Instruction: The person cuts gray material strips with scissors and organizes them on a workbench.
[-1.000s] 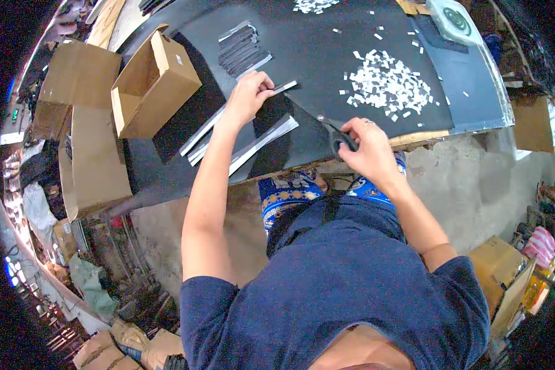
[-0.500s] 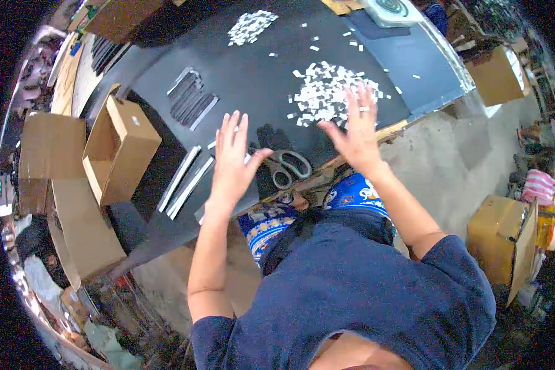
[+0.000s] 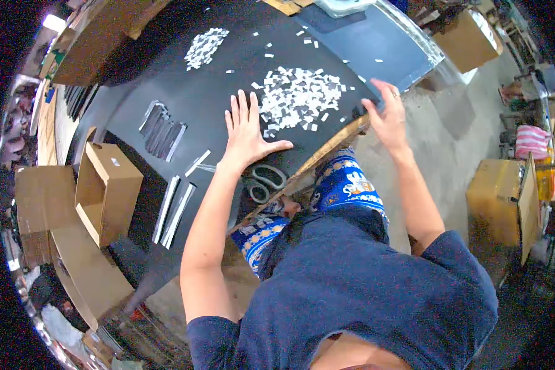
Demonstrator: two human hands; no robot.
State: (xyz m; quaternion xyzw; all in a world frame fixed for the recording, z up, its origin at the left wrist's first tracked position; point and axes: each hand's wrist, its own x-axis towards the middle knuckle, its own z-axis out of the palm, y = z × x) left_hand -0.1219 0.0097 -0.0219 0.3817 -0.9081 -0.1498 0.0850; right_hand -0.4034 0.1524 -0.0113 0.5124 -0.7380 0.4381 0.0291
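Broad black bench [image 3: 185,92], smooth and matte, with a rough wooden near edge. Across its far right part, a flat blue-grey sheet [image 3: 364,49]. Towards the left, an open box [image 3: 110,191] of plain brown cardboard, straight-sided. Between the two hands, a large heap of cut pieces [image 3: 302,95], small, white and rectangular, some dark among them, loosely piled. Just beside its left side, the left hand [image 3: 246,139], fingers upright and parted, thumb stretched wide, with nothing visibly held. Right of the heap and apart from it, near the bench edge, the right hand [image 3: 388,120], open, fingers loosely bent, likewise with nothing visibly held. Left of the left forearm, long straight strips [image 3: 174,213], black and white; above them, a bundle of thin dark strips [image 3: 161,134]. Farther back, a smaller white heap [image 3: 206,48]. Near the left wrist, scissors [image 3: 266,183] with rounded grey handle loops, blades hidden.
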